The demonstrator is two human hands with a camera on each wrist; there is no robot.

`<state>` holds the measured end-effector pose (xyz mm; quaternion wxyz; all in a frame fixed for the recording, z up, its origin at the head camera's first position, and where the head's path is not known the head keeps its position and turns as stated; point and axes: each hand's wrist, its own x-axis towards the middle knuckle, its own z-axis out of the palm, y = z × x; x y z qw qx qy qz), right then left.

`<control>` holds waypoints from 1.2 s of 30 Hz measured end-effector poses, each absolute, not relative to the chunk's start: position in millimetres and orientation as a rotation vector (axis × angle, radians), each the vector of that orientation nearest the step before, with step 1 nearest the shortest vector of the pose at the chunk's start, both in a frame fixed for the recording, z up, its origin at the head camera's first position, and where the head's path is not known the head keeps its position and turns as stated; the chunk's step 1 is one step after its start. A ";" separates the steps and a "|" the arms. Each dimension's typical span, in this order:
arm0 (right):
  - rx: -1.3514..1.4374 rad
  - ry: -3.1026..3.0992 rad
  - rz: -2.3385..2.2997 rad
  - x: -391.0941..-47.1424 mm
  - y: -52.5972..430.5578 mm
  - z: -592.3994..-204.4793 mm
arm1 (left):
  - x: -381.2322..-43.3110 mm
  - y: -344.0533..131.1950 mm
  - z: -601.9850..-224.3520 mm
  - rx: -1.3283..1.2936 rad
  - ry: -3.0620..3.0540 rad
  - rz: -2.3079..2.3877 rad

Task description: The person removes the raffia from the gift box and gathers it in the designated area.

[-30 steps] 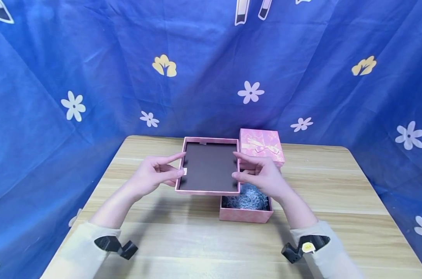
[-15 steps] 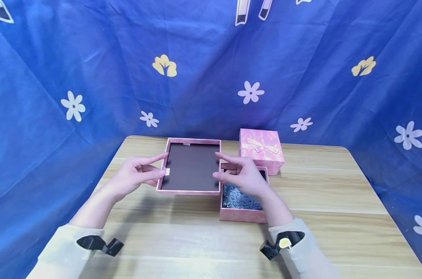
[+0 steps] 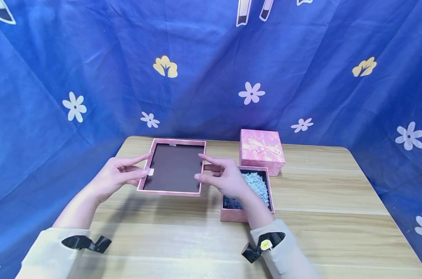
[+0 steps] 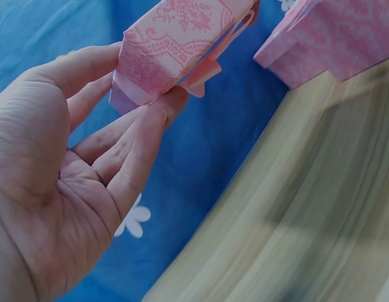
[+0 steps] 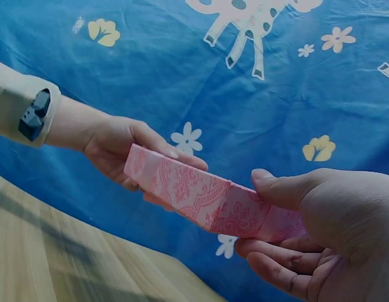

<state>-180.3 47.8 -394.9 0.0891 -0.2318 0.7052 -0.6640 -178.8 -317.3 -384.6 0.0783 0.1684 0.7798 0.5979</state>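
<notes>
a square lid of pink patterned card with a black inside (image 3: 176, 166) is held in the air over the far left part of the pale wood-grain table (image 3: 322, 232), its hollow side turned up toward the head camera. the left hand (image 3: 115, 176) pinches the lid's left wall between thumb and fingers, beside a small white tab (image 3: 150, 172); the hand is partly open, with the fingers closed only on that thin side. the right hand (image 3: 225, 176) grips the lid's right wall in the same way, thumb and fingers drawn in on it and the palm clear of it. in the left wrist view a pink ribbon loop (image 4: 204, 78) shows against the outer face of the lid.

to the right of the lid, and partly covered by the right wrist, an open square pink card box with a dark inside (image 3: 233, 215) stands on the table, well in from the right edge. loose light-blue shredded filling (image 3: 256, 184) lies in it. just behind it, near the table's far edge, stands a smaller closed pink patterned gift box (image 3: 261, 151) with a pale ribbon bow on top (image 3: 263, 148); whether the two boxes touch cannot be told. a blue cloth printed with white flowers (image 3: 200, 100) hangs beyond the far edge. both arms wear cream sleeves (image 3: 47, 252).
</notes>
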 end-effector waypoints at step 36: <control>-0.280 2.087 -2.033 -163.6 -38.3 -453.6 | -184.5 -376.0 -453.3 0.276 2.220 1.754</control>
